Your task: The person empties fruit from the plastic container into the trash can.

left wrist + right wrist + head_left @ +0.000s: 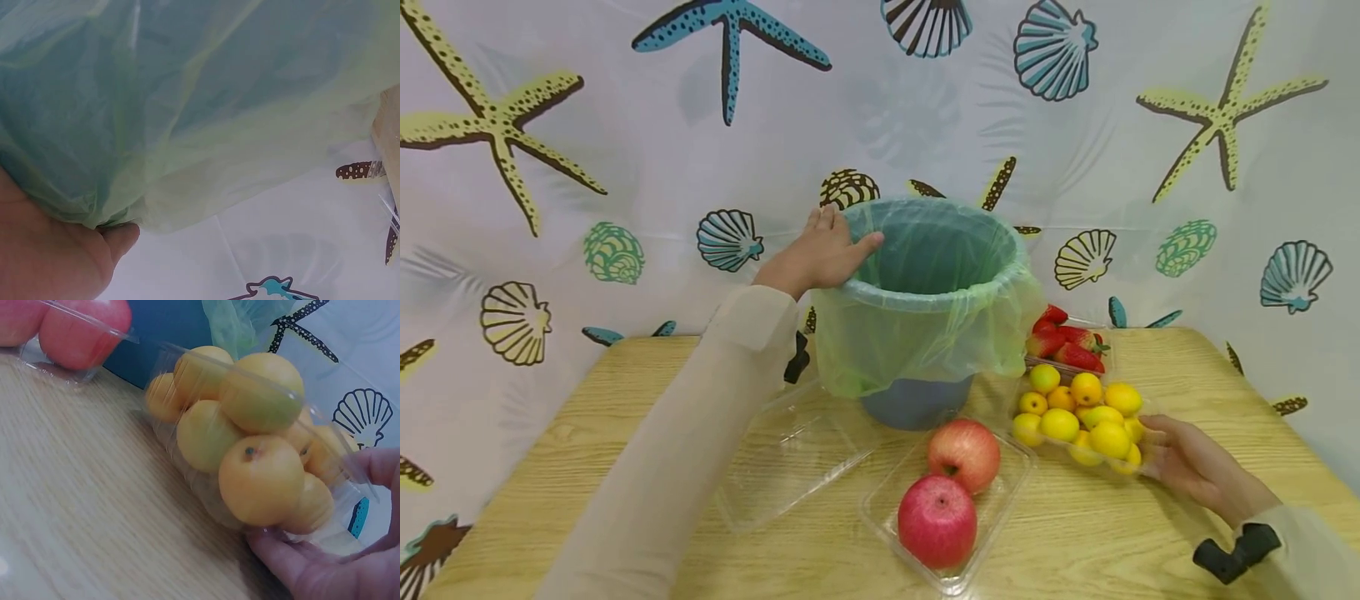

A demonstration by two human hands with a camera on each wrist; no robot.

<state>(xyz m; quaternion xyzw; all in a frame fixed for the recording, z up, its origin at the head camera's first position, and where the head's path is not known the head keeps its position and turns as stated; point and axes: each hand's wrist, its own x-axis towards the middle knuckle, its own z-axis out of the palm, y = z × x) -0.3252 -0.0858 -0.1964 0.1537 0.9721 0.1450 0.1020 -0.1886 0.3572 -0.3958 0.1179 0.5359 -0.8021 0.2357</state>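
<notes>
A blue trash can [917,407] stands at the middle back, its rim draped with a thin yellow-green bag [865,350]. My left hand [822,254] grips the can's left rim over the bag, thumb across the opening. In the left wrist view, the bag [250,156] bunches beside a fingertip. At the right, my right hand [1187,462] holds the edge of a clear plastic tray [200,487] filled with small yellow-orange fruits [1108,439]. The right wrist view shows this tray tilted, with the thumb and fingers at its end.
In front of the can, a clear tray [878,523] holds two red apples [937,521]. Left of it lies a bare clear tray [775,475]. Strawberries [1067,342] sit in another tray behind the yellow fruits. A patterned sheet [865,125] hangs behind the wooden table [1067,542].
</notes>
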